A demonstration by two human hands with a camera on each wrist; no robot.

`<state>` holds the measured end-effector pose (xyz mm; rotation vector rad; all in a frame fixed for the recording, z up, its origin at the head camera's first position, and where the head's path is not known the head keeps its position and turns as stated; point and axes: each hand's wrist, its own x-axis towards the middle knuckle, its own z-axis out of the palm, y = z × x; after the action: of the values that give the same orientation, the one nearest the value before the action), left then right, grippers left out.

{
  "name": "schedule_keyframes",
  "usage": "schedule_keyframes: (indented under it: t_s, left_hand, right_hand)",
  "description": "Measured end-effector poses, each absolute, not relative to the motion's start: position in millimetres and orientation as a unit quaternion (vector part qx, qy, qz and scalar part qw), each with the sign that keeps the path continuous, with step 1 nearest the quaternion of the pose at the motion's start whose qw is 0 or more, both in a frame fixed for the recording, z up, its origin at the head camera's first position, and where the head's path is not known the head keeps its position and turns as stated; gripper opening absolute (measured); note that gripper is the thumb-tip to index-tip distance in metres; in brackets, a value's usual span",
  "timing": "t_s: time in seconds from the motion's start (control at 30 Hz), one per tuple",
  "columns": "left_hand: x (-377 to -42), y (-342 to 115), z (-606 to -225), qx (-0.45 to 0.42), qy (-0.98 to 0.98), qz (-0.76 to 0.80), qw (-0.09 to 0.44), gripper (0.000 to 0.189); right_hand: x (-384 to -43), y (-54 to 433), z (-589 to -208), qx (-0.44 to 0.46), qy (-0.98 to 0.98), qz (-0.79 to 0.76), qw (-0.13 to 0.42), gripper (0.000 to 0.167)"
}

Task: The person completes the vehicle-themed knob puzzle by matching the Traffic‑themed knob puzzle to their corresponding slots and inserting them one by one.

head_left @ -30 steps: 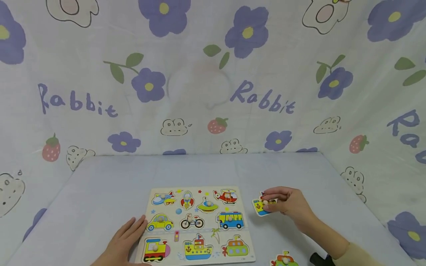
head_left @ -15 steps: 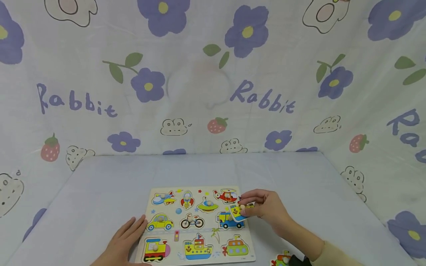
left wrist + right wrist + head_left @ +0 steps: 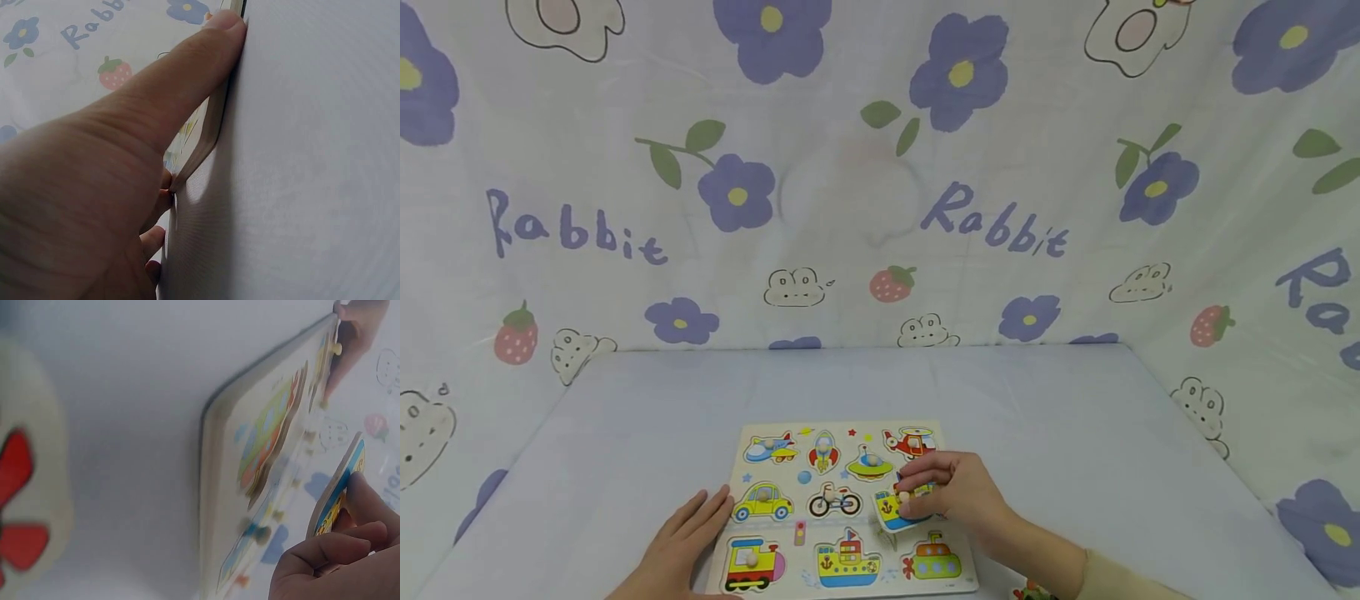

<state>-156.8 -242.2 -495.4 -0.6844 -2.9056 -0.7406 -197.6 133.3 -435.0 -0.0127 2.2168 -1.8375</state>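
Note:
My right hand pinches a ship puzzle piece by its knob, tilted above the right part of the wooden puzzle board. The piece covers much of the bus from the head view. In the right wrist view the ship piece is clear of the board's surface. On the board, the ship recess and submarine recess hold no pieces. My left hand rests at the board's left edge with straight fingers; its thumb lies along the near edge in the left wrist view.
A loose submarine piece lies right of the board, mostly hidden by my right forearm; its blurred red propeller shows large in the right wrist view. Knobbed pieces such as the train and car sit in the board.
My right hand has carried the ship piece leftward from the table right of the board to above the board, and a little nearer. My left hand has stayed in place.

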Motion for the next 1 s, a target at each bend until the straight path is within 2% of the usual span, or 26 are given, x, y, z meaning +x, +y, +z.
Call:
schedule_keyframes:
  t_s: [0.43,1.0]
  left_hand:
    - [-157,-241,-495,-0.207,-0.944,-0.257,-0.001,0.118]
    - [-157,-241,-494,-0.205,-0.945,-0.256,-0.004,0.117]
  right_hand:
    - [-190,102,-436,-0.008,0.774,-0.617,0.146,0.040]
    - [-176,78,-445,0.005,0.778,-0.606,0.164,0.037]
